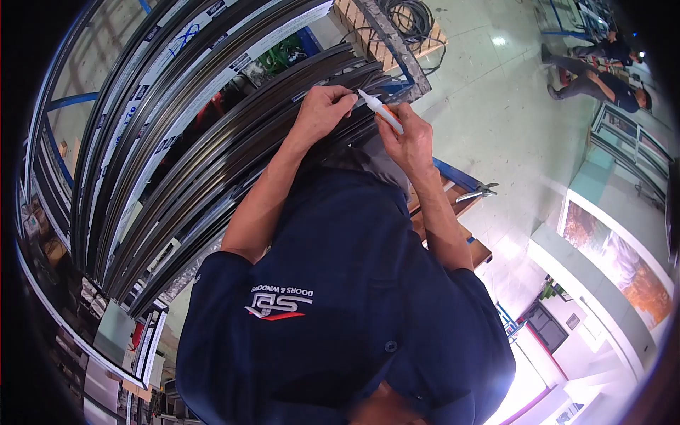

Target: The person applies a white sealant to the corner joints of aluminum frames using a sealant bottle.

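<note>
My right hand (pixel 411 138) is wrapped around a small white glue bottle (pixel 382 112) with an orange patch and a narrow pointed nozzle. The nozzle points up and left, towards the fingertips of my left hand (pixel 324 110). That hand is closed in a pinch over the ends of the dark profiles; whatever lies between its fingers is too small or hidden to make out. Long dark window-frame profiles (pixel 234 142) lie side by side beneath and left of both hands.
More profiles with printed white film (pixel 188 39) stand at upper left. A coiled black cable (pixel 409 20) lies on a wooden pallet (pixel 433 44). Pliers (pixel 482 192) rest on the blue-edged stand by my right forearm. Two people (pixel 598 78) are at far upper right.
</note>
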`<state>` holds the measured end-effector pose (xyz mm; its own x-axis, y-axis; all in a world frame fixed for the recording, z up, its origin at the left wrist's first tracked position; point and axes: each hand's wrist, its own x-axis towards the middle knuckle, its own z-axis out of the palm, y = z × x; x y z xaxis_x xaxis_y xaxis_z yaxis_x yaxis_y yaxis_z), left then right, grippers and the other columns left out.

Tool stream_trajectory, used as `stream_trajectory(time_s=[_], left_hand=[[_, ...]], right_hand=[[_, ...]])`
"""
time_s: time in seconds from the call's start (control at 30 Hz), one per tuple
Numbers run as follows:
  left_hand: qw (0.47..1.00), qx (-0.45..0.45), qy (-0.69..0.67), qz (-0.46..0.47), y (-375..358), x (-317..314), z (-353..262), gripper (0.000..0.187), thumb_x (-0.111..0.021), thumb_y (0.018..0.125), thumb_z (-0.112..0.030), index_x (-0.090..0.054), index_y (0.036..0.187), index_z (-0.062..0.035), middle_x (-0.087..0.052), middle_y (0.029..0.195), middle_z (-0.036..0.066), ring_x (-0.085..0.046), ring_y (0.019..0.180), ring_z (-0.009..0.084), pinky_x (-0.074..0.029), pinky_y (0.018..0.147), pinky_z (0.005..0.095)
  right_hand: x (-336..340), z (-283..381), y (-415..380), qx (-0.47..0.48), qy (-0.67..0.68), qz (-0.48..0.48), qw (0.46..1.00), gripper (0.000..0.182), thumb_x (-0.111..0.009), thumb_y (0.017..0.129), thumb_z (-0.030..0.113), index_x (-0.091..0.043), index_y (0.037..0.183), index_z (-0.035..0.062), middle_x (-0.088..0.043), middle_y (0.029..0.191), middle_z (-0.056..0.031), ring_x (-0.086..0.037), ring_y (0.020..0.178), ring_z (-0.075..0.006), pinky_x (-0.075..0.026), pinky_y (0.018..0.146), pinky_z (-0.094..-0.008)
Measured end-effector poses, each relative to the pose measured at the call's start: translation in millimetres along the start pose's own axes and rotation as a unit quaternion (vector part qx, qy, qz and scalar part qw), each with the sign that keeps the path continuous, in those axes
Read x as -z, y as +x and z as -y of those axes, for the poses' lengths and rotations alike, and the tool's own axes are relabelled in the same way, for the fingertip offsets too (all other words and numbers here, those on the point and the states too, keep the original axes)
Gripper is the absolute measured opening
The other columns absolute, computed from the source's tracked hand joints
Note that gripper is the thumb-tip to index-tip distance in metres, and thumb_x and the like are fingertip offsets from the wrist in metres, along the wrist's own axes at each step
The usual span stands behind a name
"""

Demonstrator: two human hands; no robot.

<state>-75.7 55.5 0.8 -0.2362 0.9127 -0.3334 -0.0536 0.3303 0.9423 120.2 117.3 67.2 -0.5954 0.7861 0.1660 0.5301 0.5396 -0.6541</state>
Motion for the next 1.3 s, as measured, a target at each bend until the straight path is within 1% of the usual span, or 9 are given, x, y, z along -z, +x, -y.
stream_trajectory(time_s=[0.23,0.33,0.53,0.63,0.73,0.93,1.03,1.13,1.3], left_hand=[[1.0,-0.001,-0.008,-0.004,-1,-1,0,0.03,-0.07,0.096,-0.027,-0.08,0.103,-0.0003,-0.068,0.066,0.001,-0.056,0.059,0.0071,-0.043,0.057,0.0298],[1.0,-0.006,-0.004,-0.005,0,-1,2,0.029,-0.07,0.096,-0.027,-0.08,0.103,-0.0011,-0.068,0.067,0.001,-0.058,0.06,0.0072,-0.044,0.058,0.0296],[1.0,0.002,0.0,-0.007,0,-1,4,0.028,-0.07,0.095,-0.027,-0.081,0.1,-0.002,-0.067,0.066,0.002,-0.057,0.059,0.0083,-0.044,0.058,0.0305],[1.0,0.005,0.012,-0.007,1,-1,4,0.028,-0.07,0.095,-0.027,-0.08,0.1,-0.002,-0.067,0.066,0.002,-0.056,0.059,0.0083,-0.044,0.058,0.0305],[1.0,0.007,0.014,-0.005,1,-1,4,0.027,-0.07,0.095,-0.027,-0.08,0.101,-0.0026,-0.067,0.066,0.001,-0.056,0.059,0.0082,-0.043,0.057,0.0305],[1.0,0.006,0.006,-0.022,1,-4,10,0.032,-0.07,0.093,-0.024,-0.079,0.111,0.001,-0.07,0.07,0.003,-0.058,0.062,0.0083,-0.046,0.059,0.0292],[1.0,0.006,0.003,-0.02,0,-2,8,0.035,-0.07,0.092,-0.023,-0.077,0.114,0.0034,-0.071,0.072,0.004,-0.059,0.063,0.0082,-0.047,0.061,0.0289],[1.0,0.006,0.001,-0.012,0,-1,7,0.035,-0.07,0.092,-0.023,-0.077,0.114,0.0035,-0.071,0.072,0.004,-0.059,0.063,0.0082,-0.047,0.061,0.0288],[1.0,0.032,-0.002,0.0,-3,0,-3,0.034,-0.069,0.095,-0.018,-0.074,0.116,0.0083,-0.065,0.075,-0.002,-0.053,0.07,0.0054,-0.042,0.063,0.0254]], right_hand=[[2,0,3,-0.005,-0.008,0.007,1.0,0.022,-0.081,0.088,0.015,-0.064,0.098,0.0031,-0.073,0.082,-0.0161,-0.074,0.072,-0.0344,-0.058,0.065,-0.0402],[6,1,6,-0.022,-0.009,0.01,1.0,0.02,-0.079,0.091,0.01,-0.065,0.099,-0.0009,-0.074,0.088,-0.0177,-0.074,0.074,-0.0291,-0.057,0.068,-0.0355],[7,-8,12,-0.021,-0.013,-0.001,1.0,0.02,-0.08,0.09,0.01,-0.065,0.1,-0.0008,-0.074,0.086,-0.0182,-0.074,0.073,-0.0275,-0.057,0.066,-0.0348],[8,-3,10,-0.013,0.0,0.016,1.0,0.021,-0.08,0.088,0.015,-0.065,0.097,0.0032,-0.072,0.08,-0.0157,-0.073,0.07,-0.0343,-0.057,0.064,-0.0404],[6,-1,4,0.003,0.0,0.022,1.0,0.021,-0.08,0.088,0.015,-0.065,0.096,0.003,-0.071,0.078,-0.0156,-0.072,0.068,-0.0343,-0.056,0.062,-0.0402],[5,-4,4,0.005,-0.013,0.024,1.0,0.022,-0.08,0.088,0.015,-0.064,0.096,0.0028,-0.071,0.078,-0.0159,-0.072,0.068,-0.035,-0.056,0.062,-0.0407],[8,-8,11,-0.016,-0.024,0.009,1.0,0.021,-0.08,0.089,0.011,-0.065,0.097,-0.0008,-0.073,0.083,-0.0171,-0.074,0.07,-0.0286,-0.057,0.066,-0.0354],[10,-14,17,-0.013,-0.019,0.0,1.0,0.023,-0.081,0.09,0.013,-0.065,0.097,-0.0005,-0.073,0.083,-0.0171,-0.073,0.069,-0.0282,-0.056,0.064,-0.0358],[12,-10,16,-0.004,-0.007,0.013,1.0,0.023,-0.081,0.089,0.015,-0.065,0.097,0.0006,-0.074,0.083,-0.0165,-0.074,0.07,-0.03,-0.057,0.064,-0.0373]])
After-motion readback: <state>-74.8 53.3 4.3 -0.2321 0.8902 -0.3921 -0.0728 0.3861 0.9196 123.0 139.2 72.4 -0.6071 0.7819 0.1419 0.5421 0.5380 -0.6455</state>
